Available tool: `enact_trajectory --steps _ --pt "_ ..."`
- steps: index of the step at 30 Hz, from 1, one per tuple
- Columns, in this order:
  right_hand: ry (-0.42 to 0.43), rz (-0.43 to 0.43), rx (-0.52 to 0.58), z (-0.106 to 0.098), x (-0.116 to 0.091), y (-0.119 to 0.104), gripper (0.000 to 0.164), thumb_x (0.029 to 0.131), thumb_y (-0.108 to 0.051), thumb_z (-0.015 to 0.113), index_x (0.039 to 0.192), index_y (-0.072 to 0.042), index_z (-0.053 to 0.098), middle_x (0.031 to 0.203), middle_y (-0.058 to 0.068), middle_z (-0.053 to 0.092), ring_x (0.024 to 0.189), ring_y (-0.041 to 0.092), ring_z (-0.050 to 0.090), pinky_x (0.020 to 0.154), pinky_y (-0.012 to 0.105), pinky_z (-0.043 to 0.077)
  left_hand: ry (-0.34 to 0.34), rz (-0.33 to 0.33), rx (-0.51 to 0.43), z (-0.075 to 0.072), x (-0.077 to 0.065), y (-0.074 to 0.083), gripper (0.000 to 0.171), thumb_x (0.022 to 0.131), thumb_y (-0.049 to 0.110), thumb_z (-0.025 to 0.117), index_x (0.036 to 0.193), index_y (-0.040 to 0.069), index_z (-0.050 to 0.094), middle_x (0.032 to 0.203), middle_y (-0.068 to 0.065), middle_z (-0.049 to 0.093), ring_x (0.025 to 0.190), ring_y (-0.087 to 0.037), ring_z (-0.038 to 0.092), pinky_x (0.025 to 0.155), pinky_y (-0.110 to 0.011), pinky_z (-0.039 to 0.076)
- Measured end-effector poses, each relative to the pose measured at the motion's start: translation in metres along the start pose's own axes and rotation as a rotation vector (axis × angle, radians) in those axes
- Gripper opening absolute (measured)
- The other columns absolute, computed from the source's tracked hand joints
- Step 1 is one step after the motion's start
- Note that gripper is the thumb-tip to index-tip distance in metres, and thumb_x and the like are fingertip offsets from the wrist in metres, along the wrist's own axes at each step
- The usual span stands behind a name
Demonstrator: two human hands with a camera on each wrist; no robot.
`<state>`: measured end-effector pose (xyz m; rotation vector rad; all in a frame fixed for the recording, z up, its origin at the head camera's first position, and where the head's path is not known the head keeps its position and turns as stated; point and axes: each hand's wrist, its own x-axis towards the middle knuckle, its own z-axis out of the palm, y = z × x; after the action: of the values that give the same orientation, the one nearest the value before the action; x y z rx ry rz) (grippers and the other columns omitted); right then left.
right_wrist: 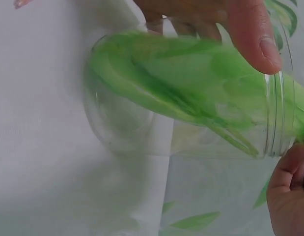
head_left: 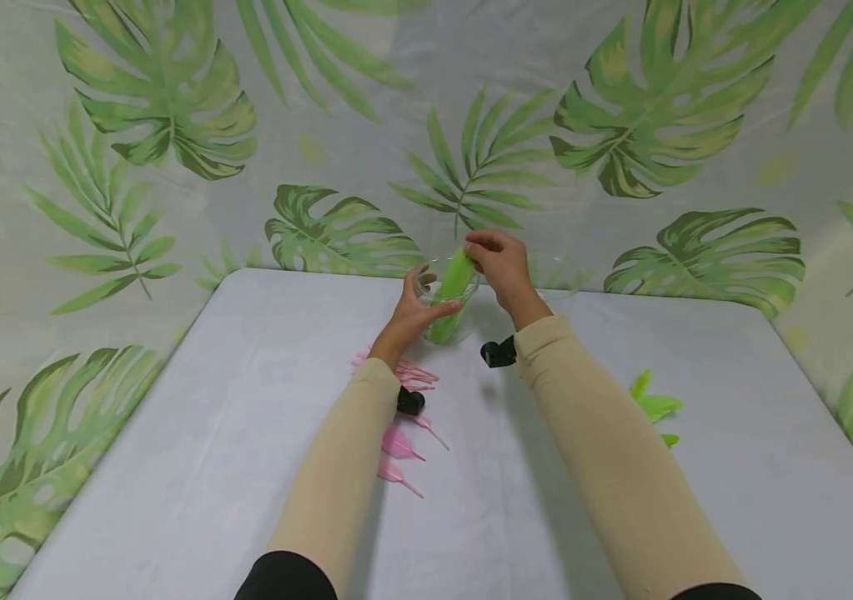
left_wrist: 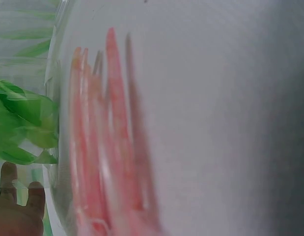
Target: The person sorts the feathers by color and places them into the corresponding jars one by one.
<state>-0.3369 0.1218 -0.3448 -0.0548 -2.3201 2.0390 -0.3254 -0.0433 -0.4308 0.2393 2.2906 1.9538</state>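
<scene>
A clear jar (head_left: 465,323) stands near the table's back edge, with my left hand (head_left: 411,315) gripping it, thumb in front and fingers behind. Bright green feathers (head_left: 452,287) lean inside and rise past the rim. My right hand (head_left: 507,268) pinches their upper end just above the jar's mouth. In the right wrist view, the feathers (right_wrist: 166,83) show through the jar wall, with the left thumb pressed near the threaded neck. Below the left hand, the left wrist view shows pink feather quills (left_wrist: 117,98) up close on the table.
Several pink feathers (head_left: 398,443) lie on the white table (head_left: 193,442) beside and partly under the left forearm. Loose green feathers (head_left: 654,406) lie right of the right forearm, partly hidden. A second clear jar (head_left: 557,275) stands behind the right hand, before the leaf-print backdrop.
</scene>
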Motion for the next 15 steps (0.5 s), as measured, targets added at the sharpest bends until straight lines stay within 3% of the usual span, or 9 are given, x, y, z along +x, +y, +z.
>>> enact_trajectory --steps 3,8,15 --pt "0.001 -0.013 -0.085 -0.001 -0.001 -0.002 0.033 0.100 -0.020 0.060 0.130 -0.011 0.065 0.135 0.009 0.060 0.120 0.023 0.059 0.105 0.043 0.048 0.003 0.010 -0.003 0.000 0.001 -0.002 0.096 0.083 0.035 0.079 0.156 0.029 0.016 0.157 -0.004 0.034 0.149 -0.031 0.030 0.120 -0.051 0.030" --pt "-0.015 -0.097 -0.262 -0.011 -0.007 -0.010 0.033 0.100 -0.026 0.060 0.130 -0.015 0.066 0.138 0.009 0.061 0.127 0.026 0.057 0.103 0.046 0.048 0.002 0.021 -0.021 0.000 0.003 -0.004 0.097 0.084 0.032 0.078 0.157 0.026 0.015 0.157 -0.005 0.034 0.149 -0.032 0.029 0.119 -0.051 0.031" --pt "-0.150 -0.265 -0.455 -0.047 -0.036 -0.022 0.030 0.100 -0.025 0.059 0.126 -0.012 0.065 0.138 0.008 0.058 0.127 0.029 0.055 0.101 0.050 0.048 -0.002 0.026 0.007 -0.002 0.003 -0.003 0.101 0.083 0.035 0.079 0.158 0.023 0.013 0.157 -0.004 0.035 0.149 -0.028 0.029 0.120 -0.050 0.030"
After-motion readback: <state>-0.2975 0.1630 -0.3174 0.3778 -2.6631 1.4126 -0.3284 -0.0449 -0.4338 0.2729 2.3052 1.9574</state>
